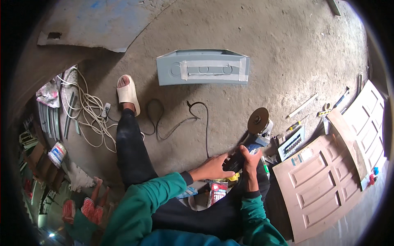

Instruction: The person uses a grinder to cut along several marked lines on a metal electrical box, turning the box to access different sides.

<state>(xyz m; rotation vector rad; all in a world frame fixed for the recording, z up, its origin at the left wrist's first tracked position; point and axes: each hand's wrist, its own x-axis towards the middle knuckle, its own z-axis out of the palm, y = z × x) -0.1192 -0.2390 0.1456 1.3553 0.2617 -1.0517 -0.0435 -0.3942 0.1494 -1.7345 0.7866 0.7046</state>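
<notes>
An angle grinder (235, 160) with a dark body and a blue section is held between my two hands, over my bent right leg. Its brown disc (258, 120) points up and away from me, and nothing touches it. My right hand (251, 162) is wrapped round the body, thumb on top. At the rear end, the curved fingers of my left hand (211, 167) close on the grinder. The black cord (207, 127) runs from that end onto the floor. Farther off stands a grey metal box (162, 74) with strips of pale tape (213, 63) around marked circles on its front.
Coiled white cable (92, 106) with a socket (106, 110) lies left of my sandalled foot (128, 94). Panelled doors (316, 180), a screwdriver (294, 126) and a blue-grey panel (292, 143) are at right. Metal strips (49, 119) lie far left. Another person (91, 209) is at lower left.
</notes>
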